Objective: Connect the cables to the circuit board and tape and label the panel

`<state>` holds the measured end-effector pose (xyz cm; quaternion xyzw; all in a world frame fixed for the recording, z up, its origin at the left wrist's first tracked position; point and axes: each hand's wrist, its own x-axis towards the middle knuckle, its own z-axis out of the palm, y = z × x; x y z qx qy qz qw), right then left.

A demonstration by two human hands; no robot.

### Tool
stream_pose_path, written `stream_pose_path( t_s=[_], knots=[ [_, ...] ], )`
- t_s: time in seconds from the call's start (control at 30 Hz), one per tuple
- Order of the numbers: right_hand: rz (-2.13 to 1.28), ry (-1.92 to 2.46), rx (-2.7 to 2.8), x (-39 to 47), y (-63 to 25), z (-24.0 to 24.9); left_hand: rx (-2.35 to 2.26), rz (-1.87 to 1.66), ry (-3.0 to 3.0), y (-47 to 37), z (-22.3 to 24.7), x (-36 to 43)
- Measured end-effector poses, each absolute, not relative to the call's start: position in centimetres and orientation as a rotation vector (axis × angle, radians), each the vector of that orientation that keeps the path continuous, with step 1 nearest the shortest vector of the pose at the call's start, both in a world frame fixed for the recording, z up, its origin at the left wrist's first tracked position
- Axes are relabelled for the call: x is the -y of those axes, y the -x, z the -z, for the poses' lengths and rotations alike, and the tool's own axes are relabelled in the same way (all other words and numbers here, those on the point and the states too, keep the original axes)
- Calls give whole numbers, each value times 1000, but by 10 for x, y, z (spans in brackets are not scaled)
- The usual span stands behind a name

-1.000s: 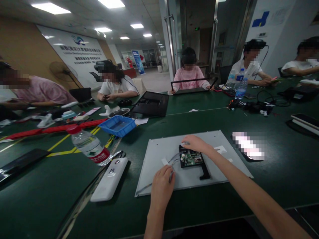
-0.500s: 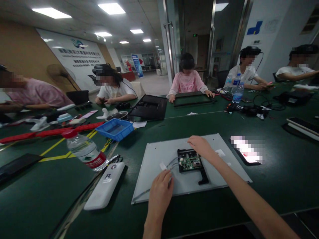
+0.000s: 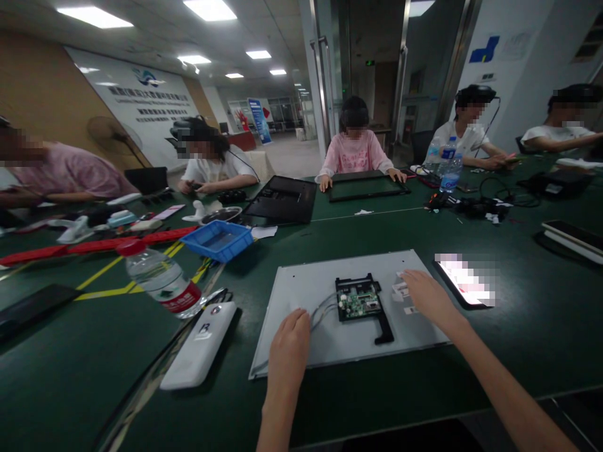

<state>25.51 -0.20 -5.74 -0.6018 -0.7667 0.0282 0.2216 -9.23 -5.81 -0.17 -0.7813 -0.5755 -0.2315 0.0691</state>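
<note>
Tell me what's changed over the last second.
Your right hand has moved right, from the black bracket to the white labels; your left hand has shifted slightly left. Whether either grips anything is unclear. Across the table, a co-worker has lowered a black frame onto the tabletop. The bracket and its circuit board stay on the grey panel.

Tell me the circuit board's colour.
The circuit board is green, best seen in the head view.

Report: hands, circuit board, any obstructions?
Left hand by grey cables, right hand at white labels. Circuit board on black bracket, atop grey panel. Nothing over board; lit phone beside panel.
</note>
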Motion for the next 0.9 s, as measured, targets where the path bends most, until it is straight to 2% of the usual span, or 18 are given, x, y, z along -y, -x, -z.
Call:
stream_pose_path(
  t_s=[0.3, 0.67, 0.9],
  knots=[
    [-143, 1639, 2004, 18, -249, 47, 1865, 776, 2394, 116, 4, 47],
    [-621, 1552, 1858, 24, -237, 43, 1842, 760, 2405, 106, 1, 49],
    [-581, 1596, 1806, 22, -237, 44, 1695, 872, 2429, 84, -16, 47]
  ],
)
